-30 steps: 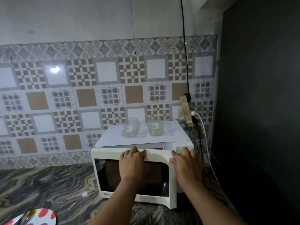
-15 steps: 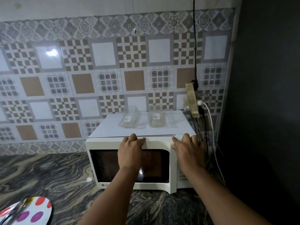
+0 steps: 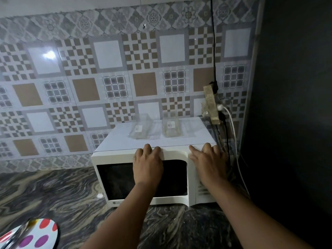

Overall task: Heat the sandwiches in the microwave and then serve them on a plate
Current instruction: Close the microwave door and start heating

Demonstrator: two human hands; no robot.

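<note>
Pressing my left hand (image 3: pixel 148 163) flat, fingers spread, on the microwave (image 3: pixel 143 177) door's top edge, I should push until it latches while my right hand (image 3: pixel 209 164), also flat, braces the control side. Sandwiches aren't visible; presumably inside. Plate (image 3: pixel 36 236) waits on the surface (image 3: pixel 53 194).

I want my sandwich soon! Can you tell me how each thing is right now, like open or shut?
microwave: door shut, window dark
left hand: flat on the door
right hand: flat on the control panel
two clear boxes: on top of the microwave
spotted plate: on the counter
</note>
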